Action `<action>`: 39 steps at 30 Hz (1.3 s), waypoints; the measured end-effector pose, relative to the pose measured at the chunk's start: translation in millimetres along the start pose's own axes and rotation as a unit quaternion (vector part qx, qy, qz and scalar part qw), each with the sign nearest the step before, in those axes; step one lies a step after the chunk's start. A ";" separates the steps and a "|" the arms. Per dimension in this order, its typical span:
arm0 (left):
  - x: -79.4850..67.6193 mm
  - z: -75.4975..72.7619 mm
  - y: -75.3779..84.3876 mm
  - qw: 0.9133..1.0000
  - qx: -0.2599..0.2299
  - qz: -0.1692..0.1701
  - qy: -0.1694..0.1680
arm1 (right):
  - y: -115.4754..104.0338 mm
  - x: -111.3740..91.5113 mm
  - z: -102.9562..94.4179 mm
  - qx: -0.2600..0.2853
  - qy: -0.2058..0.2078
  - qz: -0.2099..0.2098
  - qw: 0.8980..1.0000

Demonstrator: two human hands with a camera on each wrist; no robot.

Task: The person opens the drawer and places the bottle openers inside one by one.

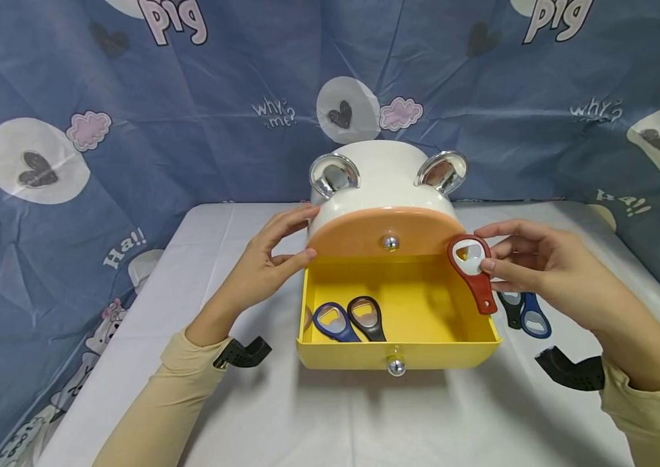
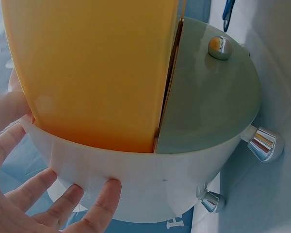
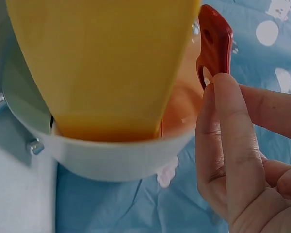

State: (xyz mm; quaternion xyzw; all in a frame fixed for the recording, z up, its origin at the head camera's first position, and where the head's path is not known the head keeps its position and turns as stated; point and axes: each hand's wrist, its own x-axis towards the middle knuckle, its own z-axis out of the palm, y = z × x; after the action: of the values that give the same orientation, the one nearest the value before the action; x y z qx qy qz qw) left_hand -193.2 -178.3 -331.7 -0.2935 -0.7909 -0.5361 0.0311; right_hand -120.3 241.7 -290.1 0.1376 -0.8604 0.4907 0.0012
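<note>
My right hand (image 1: 540, 263) pinches a red bottle opener (image 1: 474, 279) between thumb and fingers, above the right side of a pulled-out yellow drawer (image 1: 341, 354). Inside that drawer, at the front left, lie a blue bottle opener (image 1: 341, 332) and a black bottle opener (image 1: 374, 329). The drawer belongs to a white box (image 1: 385, 175) with silver ears and an orange upper front. With fingers spread, my left hand (image 1: 268, 263) rests against the box's left side. In the left wrist view, its fingertips (image 2: 111, 189) touch the white wall.
On the table (image 1: 365, 421), partly hidden by the right hand, another blue opener (image 1: 535, 321) lies beside a second dark opener (image 1: 512, 310). A silver knob (image 1: 396, 367) sticks out from the drawer front. Behind the box hangs a patterned blue cloth (image 1: 236, 58).
</note>
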 end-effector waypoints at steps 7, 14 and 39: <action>0.1 0.1 -0.8 1.000 -0.002 0.005 0.000 | -14.9 0.6 14.4 -0.024 -0.017 0.027 0.999; -0.3 -0.1 -1.1 1.000 -0.007 0.007 0.000 | -25.7 3.2 25.4 -0.038 -0.038 0.025 0.998; 0.4 -0.5 -0.2 1.000 -0.003 0.010 0.002 | -43.9 20.7 59.5 -0.168 -0.136 -0.039 0.975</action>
State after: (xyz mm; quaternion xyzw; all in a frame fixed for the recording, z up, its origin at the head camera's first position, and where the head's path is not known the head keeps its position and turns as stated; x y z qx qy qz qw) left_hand -193.8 -178.7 -331.5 -0.3002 -0.7863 -0.5387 0.0368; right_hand -121.9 165.5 -281.1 0.2344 -0.9167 0.3150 -0.0738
